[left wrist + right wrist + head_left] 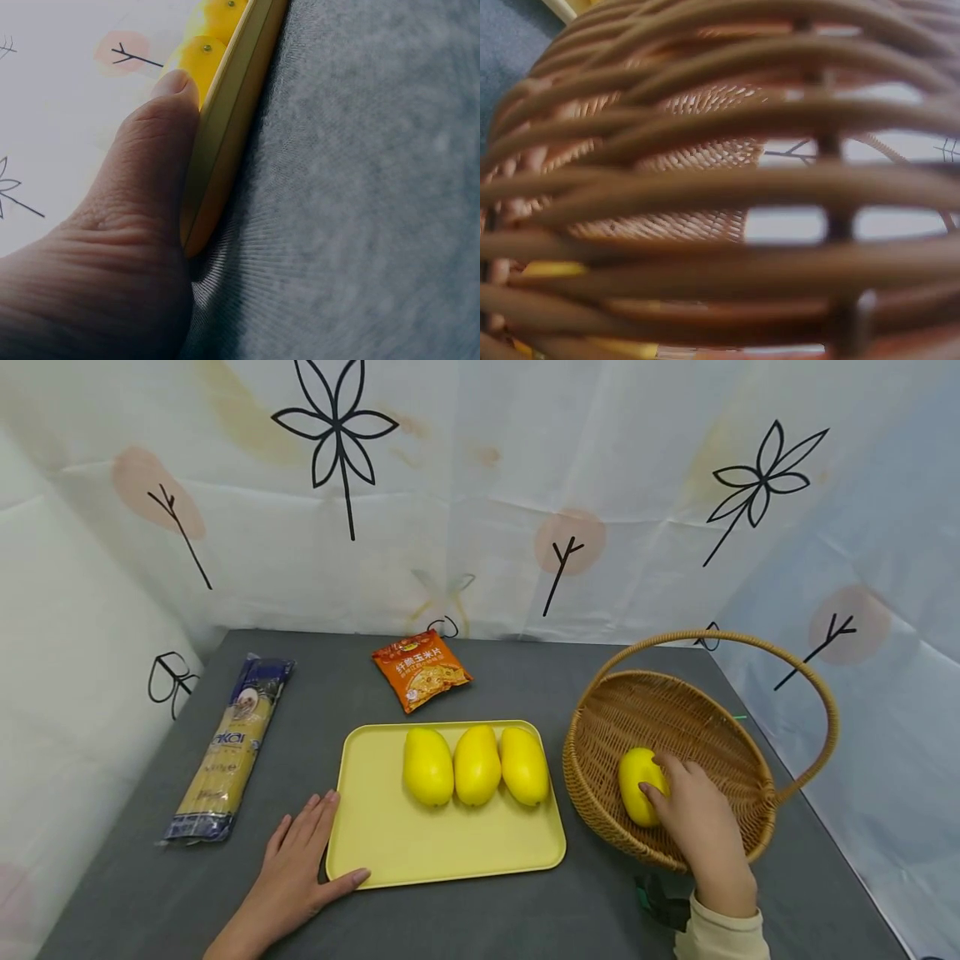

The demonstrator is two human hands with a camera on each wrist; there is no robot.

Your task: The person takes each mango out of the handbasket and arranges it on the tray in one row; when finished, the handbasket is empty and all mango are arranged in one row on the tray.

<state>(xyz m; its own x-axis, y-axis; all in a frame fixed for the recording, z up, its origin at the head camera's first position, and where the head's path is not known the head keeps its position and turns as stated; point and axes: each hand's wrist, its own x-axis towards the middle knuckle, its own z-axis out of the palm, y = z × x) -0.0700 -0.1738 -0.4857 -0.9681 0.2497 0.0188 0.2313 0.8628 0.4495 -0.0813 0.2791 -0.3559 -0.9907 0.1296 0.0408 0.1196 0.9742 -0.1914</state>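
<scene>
My right hand (693,814) reaches into a wicker basket (667,693). Its thumb and fingers pinch a yellow oblong fruit (636,785) that looks like a mango. Whether the fruit is lifted off the basket's floor I cannot tell. Three similar yellow fruits (477,766) lie side by side along the far half of a pale yellow tray (442,852). With fingers spread, my left hand (296,868) rests at the tray's near left corner, its thumb (154,150) along the rim. In the right wrist view, the basket's weave (705,187) hides most of the right hand.
A long pasta packet (228,752) lies left of the tray. Behind the tray is an orange snack bag (422,668). The basket's tall handle (817,693) arches up on the right. Patterned cloth (465,485) hangs around the grey tabletop (480,922).
</scene>
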